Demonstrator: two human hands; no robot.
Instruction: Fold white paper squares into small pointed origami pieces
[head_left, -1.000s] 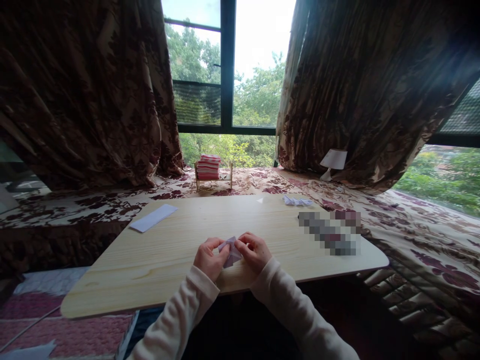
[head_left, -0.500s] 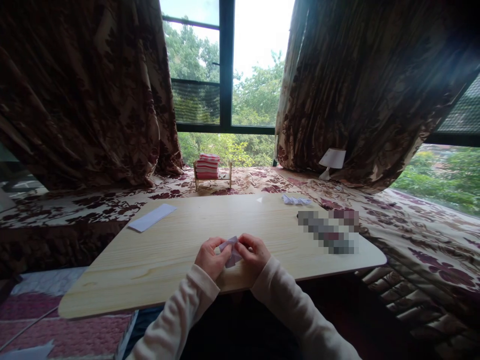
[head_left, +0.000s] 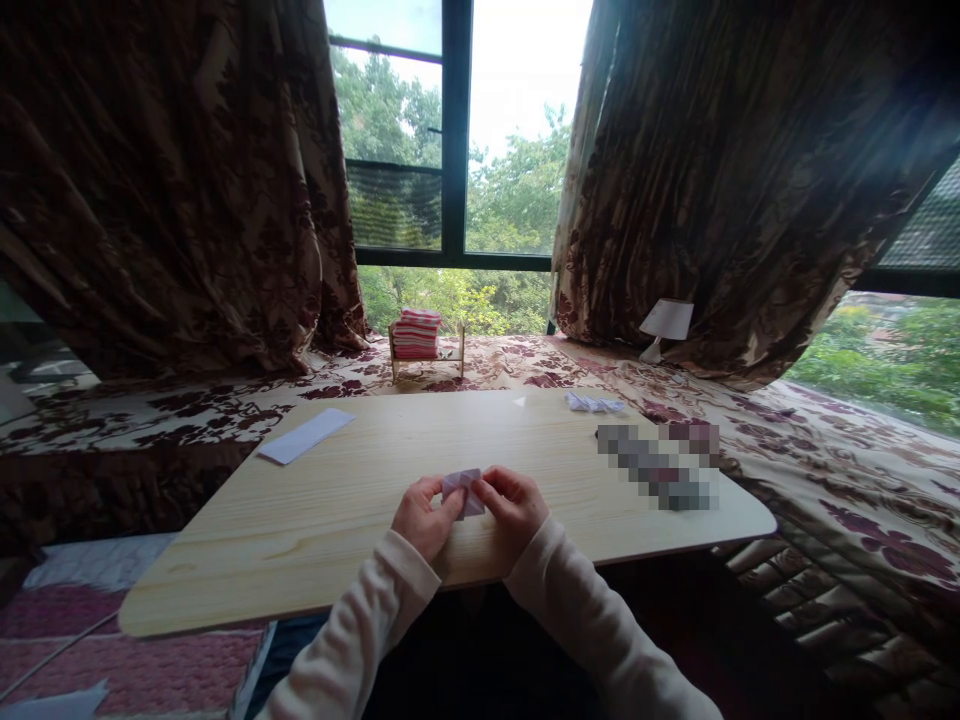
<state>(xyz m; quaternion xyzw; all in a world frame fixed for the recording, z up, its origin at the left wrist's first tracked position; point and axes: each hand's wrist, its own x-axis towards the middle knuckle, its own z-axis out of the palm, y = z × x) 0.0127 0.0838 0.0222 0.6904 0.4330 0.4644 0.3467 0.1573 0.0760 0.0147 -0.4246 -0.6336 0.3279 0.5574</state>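
Note:
Between my two hands, just above the near edge of the wooden table (head_left: 360,540), is a small folded piece of white paper (head_left: 466,492). My left hand (head_left: 424,515) pinches its left side between thumb and fingers. On the other side, my right hand (head_left: 516,508) is closed on the right edge of the paper. A flat white paper strip (head_left: 307,436) lies at the table's left. Several small folded paper pieces (head_left: 594,403) sit in a row near the far right edge.
A blurred-out object (head_left: 656,467) lies on the table's right side. Behind the table, a small rack (head_left: 463,355) holds stacked pink-and-white cloths (head_left: 417,332) on a flowered cover. A white lamp (head_left: 667,320) stands by the right curtain.
The folded paper has turned in my fingers and now shows a more compact, squarer shape. My right hand has shifted slightly to the right.

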